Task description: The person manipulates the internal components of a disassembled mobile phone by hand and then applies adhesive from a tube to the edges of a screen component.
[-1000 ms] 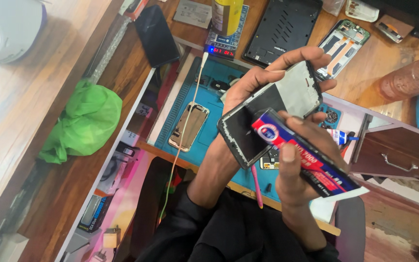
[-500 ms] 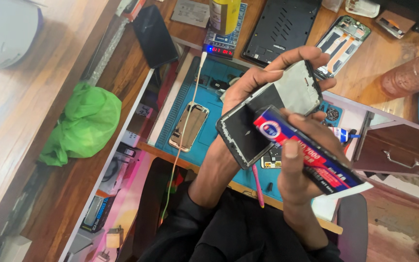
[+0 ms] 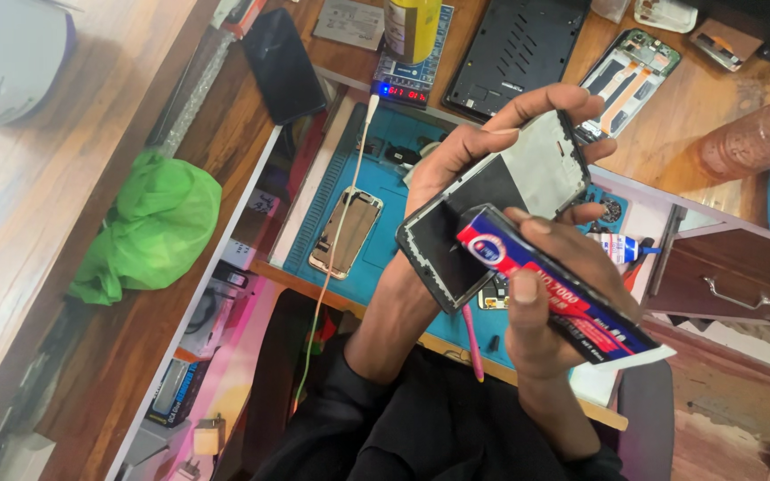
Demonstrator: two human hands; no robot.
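The left hand (image 3: pixel 465 165) grips a phone frame (image 3: pixel 496 209) by its edges above the blue mat (image 3: pixel 385 191), tilting its open side up. The right hand (image 3: pixel 550 303) is wrapped tight around a glue tube (image 3: pixel 550 276), its nozzle end touching the frame's lower part, so glue can reach it.

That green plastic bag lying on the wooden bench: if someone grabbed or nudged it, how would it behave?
The green plastic bag is crumpled and slumped, so it would probably be floppy and collapse in the fingers. It looks thin and light, likely sliding across the wooden bench rather than rolling. Its glossy folds suggest a slightly slippery grip. Whether anything is inside cannot be told.
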